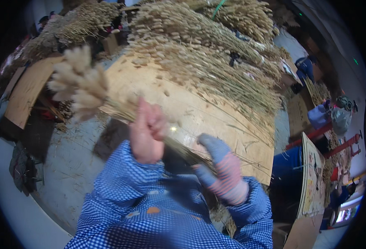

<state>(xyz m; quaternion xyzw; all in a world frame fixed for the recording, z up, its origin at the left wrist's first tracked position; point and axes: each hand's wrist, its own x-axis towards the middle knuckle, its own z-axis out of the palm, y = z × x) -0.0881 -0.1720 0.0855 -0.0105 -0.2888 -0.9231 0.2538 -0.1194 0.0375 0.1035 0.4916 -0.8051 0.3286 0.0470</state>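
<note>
One dried-grass bundle point(178, 148) is held at the near edge of the table point(183, 118), left hand point(147, 128) clenched mid-stem, likely keeping fluffy heads point(85, 89) uncrushed left of the table; right hand point(225, 166) spread, unclosed, around lower stems point(196, 158).

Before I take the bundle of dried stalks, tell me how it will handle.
The bundle is probably light for its size: thin stalks, fluffy heads. It should be fairly stiff, running nearly straight through the left hand. The heads may shed; loose bits lie on the wooden tabletop.
</note>
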